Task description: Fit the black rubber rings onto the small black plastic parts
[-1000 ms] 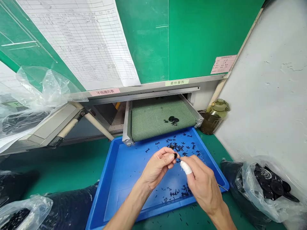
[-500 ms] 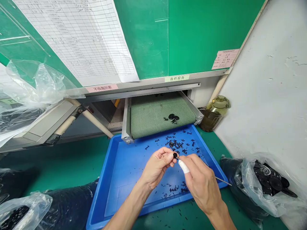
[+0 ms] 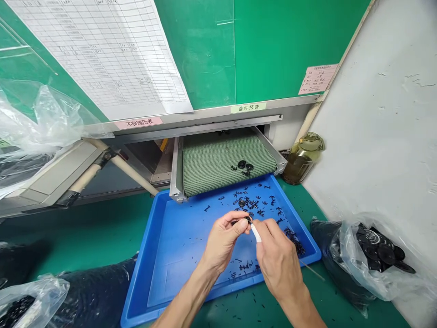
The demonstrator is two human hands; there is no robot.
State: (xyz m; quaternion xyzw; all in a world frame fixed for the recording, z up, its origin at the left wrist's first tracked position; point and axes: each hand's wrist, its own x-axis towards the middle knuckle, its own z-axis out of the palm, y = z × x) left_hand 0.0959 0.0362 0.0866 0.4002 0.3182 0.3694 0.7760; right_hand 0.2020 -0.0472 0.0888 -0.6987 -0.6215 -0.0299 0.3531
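Right of and below the frame's middle, the left hand (image 3: 221, 239) holds a small black part (image 3: 248, 219), seemingly steadying it for the thin rod (image 3: 313, 270) in the right hand (image 3: 278, 250). Both work above the blue tray (image 3: 177, 248), probably so black bits (image 3: 243, 204) land inside; its upper edge sits under the green belt (image 3: 218, 168), likely to catch pieces. Left fingers pinch the part; right fingers curl tightly around the rod.
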